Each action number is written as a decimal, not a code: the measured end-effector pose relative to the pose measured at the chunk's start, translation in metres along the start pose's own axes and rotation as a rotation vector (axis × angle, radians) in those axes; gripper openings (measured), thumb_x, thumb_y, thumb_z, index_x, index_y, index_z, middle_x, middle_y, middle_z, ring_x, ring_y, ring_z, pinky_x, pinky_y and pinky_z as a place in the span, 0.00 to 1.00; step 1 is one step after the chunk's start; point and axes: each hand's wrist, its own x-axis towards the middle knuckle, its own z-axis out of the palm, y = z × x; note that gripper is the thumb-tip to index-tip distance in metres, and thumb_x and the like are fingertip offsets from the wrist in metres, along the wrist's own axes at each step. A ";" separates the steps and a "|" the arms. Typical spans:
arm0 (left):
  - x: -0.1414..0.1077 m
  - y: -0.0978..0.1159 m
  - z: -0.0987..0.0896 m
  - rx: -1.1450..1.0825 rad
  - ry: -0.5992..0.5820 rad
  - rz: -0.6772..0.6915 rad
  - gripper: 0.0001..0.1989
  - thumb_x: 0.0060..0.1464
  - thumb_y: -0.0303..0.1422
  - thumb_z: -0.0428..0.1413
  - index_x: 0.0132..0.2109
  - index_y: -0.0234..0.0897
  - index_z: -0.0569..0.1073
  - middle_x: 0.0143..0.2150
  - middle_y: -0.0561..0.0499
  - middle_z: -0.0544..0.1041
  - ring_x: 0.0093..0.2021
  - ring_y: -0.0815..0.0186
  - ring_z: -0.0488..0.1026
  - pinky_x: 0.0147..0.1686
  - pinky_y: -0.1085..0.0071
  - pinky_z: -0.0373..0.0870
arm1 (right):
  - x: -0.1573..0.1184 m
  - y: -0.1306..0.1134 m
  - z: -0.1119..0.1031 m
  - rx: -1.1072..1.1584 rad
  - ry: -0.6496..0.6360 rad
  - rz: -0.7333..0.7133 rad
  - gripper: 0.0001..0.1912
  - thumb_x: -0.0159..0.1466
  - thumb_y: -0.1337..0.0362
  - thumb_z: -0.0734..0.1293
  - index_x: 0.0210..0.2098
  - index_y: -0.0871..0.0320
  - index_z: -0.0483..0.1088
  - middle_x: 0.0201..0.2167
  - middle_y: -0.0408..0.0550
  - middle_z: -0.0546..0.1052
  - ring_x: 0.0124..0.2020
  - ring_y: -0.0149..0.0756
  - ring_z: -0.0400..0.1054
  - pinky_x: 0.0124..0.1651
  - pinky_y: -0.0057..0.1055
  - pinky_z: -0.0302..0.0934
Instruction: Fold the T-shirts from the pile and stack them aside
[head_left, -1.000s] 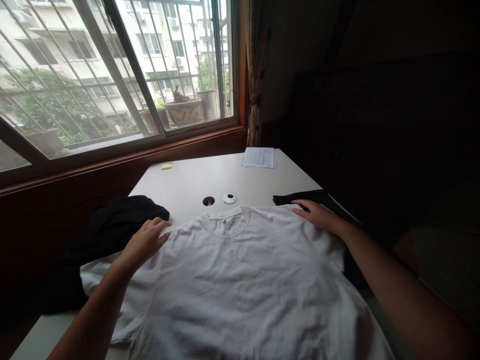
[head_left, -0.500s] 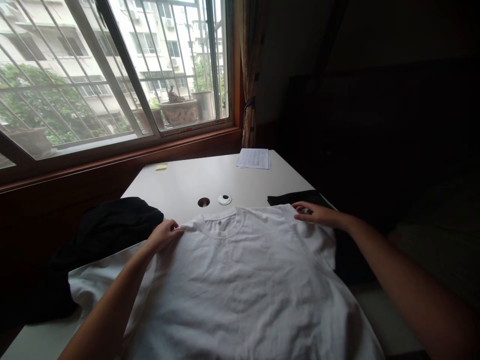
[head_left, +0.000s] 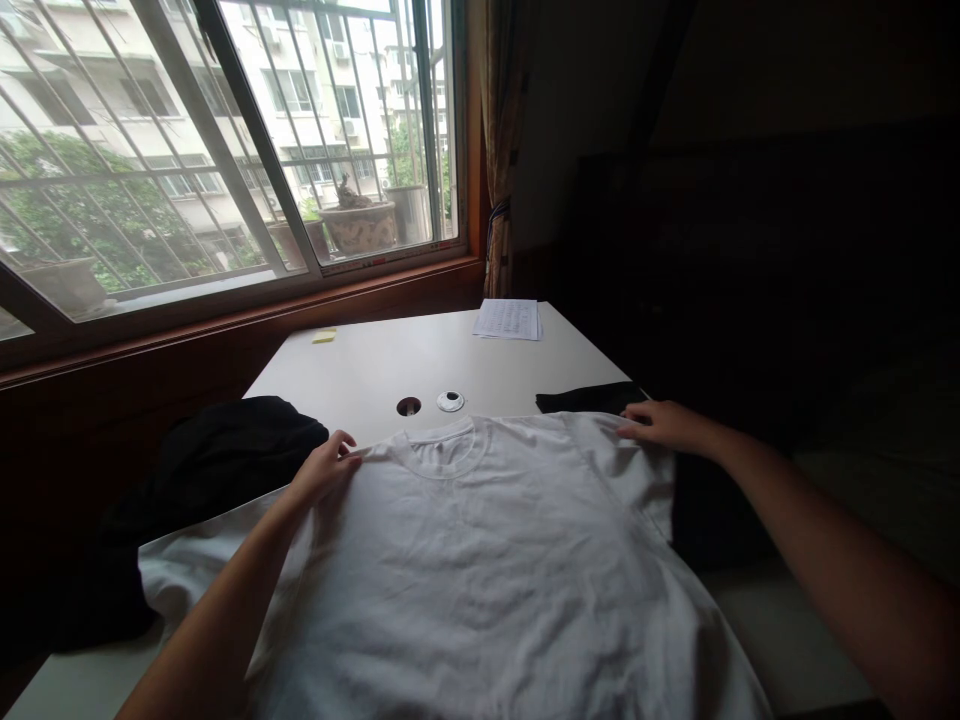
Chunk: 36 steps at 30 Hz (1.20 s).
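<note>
A white T-shirt (head_left: 465,550) lies spread on the white table (head_left: 390,360), its collar toward the far side and its cloth lightly creased. My left hand (head_left: 330,468) pinches the shirt at the shoulder on the left of the collar. On the other side, my right hand (head_left: 656,424) has its fingers closed on the upper edge of the right sleeve. The left sleeve reaches out under my left forearm, and the lower part of the shirt runs out of view.
Bunched black cloth (head_left: 232,460) lies at the left edge. More dark cloth (head_left: 581,398) sits beyond the right sleeve. Papers (head_left: 508,319), a yellow note pad (head_left: 324,336), a round hole (head_left: 409,407) and its white cover (head_left: 451,401) are farther back, before a barred window.
My right hand has moved outward to the right, from the shoulder along the sleeve's upper edge, which now looks straighter. My left hand has barely moved.
</note>
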 end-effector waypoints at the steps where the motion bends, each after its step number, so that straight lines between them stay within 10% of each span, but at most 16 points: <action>1: 0.001 0.000 0.001 0.002 0.020 0.010 0.18 0.52 0.47 0.55 0.45 0.41 0.71 0.41 0.48 0.77 0.40 0.58 0.75 0.40 0.66 0.70 | -0.003 0.002 -0.004 0.000 -0.009 0.043 0.21 0.58 0.42 0.67 0.27 0.53 0.70 0.27 0.46 0.77 0.31 0.43 0.71 0.37 0.36 0.63; 16: 0.026 0.015 0.015 0.349 0.186 0.148 0.10 0.64 0.32 0.50 0.50 0.42 0.72 0.49 0.47 0.76 0.49 0.59 0.73 0.43 0.67 0.67 | 0.001 -0.003 0.017 -0.474 0.293 0.075 0.16 0.60 0.53 0.64 0.42 0.52 0.75 0.45 0.59 0.76 0.49 0.61 0.67 0.51 0.57 0.57; 20: 0.026 0.013 0.021 0.391 0.182 0.174 0.11 0.67 0.33 0.47 0.51 0.41 0.72 0.50 0.45 0.75 0.51 0.57 0.72 0.48 0.65 0.66 | 0.004 -0.050 0.034 -0.410 0.378 -0.094 0.20 0.65 0.58 0.60 0.52 0.50 0.74 0.52 0.59 0.74 0.56 0.60 0.64 0.59 0.58 0.56; 29: 0.039 0.012 -0.009 0.571 0.126 0.280 0.13 0.67 0.33 0.48 0.54 0.44 0.73 0.52 0.47 0.74 0.52 0.57 0.71 0.48 0.65 0.69 | 0.043 -0.178 0.117 -0.159 0.028 -0.361 0.37 0.70 0.44 0.55 0.72 0.58 0.55 0.74 0.53 0.53 0.73 0.49 0.47 0.74 0.44 0.39; 36: 0.033 0.017 -0.004 0.684 0.208 0.278 0.17 0.63 0.27 0.50 0.54 0.43 0.76 0.55 0.42 0.74 0.55 0.47 0.67 0.52 0.52 0.67 | 0.051 -0.206 0.161 -0.179 0.010 -0.346 0.40 0.72 0.42 0.47 0.74 0.61 0.47 0.76 0.52 0.44 0.76 0.43 0.34 0.75 0.46 0.30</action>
